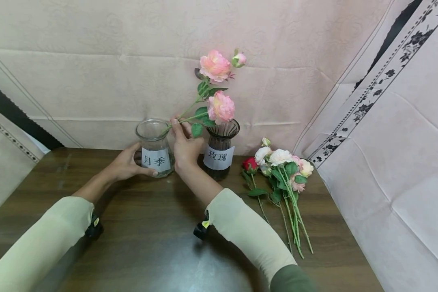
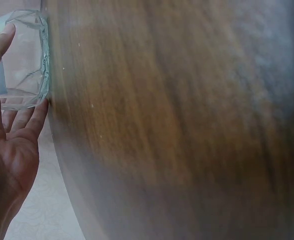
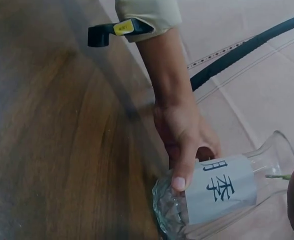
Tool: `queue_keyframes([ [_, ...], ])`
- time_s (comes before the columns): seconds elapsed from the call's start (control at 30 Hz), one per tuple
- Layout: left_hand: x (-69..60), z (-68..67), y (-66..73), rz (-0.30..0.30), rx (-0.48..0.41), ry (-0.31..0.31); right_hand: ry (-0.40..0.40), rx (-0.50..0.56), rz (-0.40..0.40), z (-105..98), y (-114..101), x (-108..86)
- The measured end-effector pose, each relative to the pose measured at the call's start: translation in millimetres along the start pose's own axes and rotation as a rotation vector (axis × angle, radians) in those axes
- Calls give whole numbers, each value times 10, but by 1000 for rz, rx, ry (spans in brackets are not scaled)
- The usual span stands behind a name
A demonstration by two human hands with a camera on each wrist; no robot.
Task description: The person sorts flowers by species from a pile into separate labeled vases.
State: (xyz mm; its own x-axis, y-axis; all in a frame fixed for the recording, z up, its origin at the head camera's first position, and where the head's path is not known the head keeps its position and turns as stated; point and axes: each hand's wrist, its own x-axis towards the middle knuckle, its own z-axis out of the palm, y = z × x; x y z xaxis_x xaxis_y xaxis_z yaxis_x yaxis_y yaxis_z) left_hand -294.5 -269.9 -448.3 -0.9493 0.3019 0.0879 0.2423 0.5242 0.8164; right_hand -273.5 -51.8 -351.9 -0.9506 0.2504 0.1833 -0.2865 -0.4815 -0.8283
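A clear glass vase (image 1: 155,140) with a white paper label (image 3: 222,190) stands on the table at centre left. My left hand (image 1: 125,164) holds its lower part, thumb across the front and fingers around the side, as the left wrist view shows of the vase's base (image 2: 29,60). Above the rim, my right hand (image 1: 186,148) pinches the stem (image 1: 187,109) of a pink artificial flower spray with two blooms (image 1: 216,65) and a bud. In the right wrist view the cut stem end (image 3: 276,176) appears at the vase's mouth; how deep it sits I cannot tell.
A dark smoky vase (image 1: 222,140) with its own label (image 1: 219,158) stands just right of my right hand. Farther right lie a red rose (image 1: 250,164) and several white and pink flowers (image 1: 280,157) with long stems. A pale patterned cloth (image 1: 95,81) hangs behind the table (image 1: 142,235).
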Motion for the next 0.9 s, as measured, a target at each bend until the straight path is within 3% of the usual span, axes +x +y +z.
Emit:
queue_keyframes([
  [0.17,-9,2,9,-8,1,3,-31,-140,-34,28,39,-8],
  [0.4,-4,4,16,-17,8,0,-70,-475,3,15,66,-36],
  [0.5,-1,4,10,-13,8,-1,-108,-545,-13,-11,87,-31],
  [0.67,12,10,-4,-5,-6,-2,-165,-628,-125,-70,100,1],
  [0.9,8,2,-25,-9,0,-3,-287,-848,-344,-140,96,85],
])
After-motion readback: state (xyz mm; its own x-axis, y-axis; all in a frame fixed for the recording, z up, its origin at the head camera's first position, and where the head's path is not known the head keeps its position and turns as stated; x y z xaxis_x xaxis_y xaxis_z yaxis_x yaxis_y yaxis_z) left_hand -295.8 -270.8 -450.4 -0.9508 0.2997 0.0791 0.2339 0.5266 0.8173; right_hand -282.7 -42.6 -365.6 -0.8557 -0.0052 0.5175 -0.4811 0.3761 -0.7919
